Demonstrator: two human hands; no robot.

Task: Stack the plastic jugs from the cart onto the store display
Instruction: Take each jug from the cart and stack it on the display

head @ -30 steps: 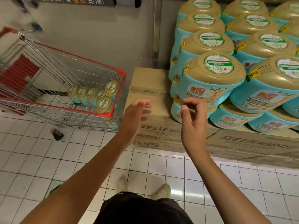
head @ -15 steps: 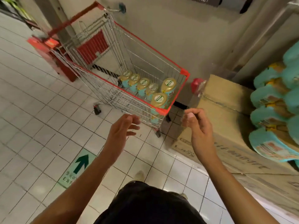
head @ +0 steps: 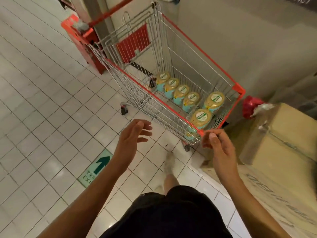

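Note:
A wire shopping cart with red trim stands ahead of me on the tiled floor. Several gold-topped, teal-labelled plastic jugs sit in its near end, some in a row along the left side. My left hand hovers over the floor left of the cart's near corner, its fingers loosely spread and holding nothing. In front of that same red corner is my right hand, fingers loosely curled and holding nothing. The store display is out of view.
Brown cardboard boxes are stacked on the right, with a red bag lying behind them. A red stand sits beside the cart's handle end. A green exit arrow sticker marks the floor by my left arm.
My view has swung left from the stacked display to the cart. Both hands have come away from the display, holding nothing, and now reach toward the cart's near corner.

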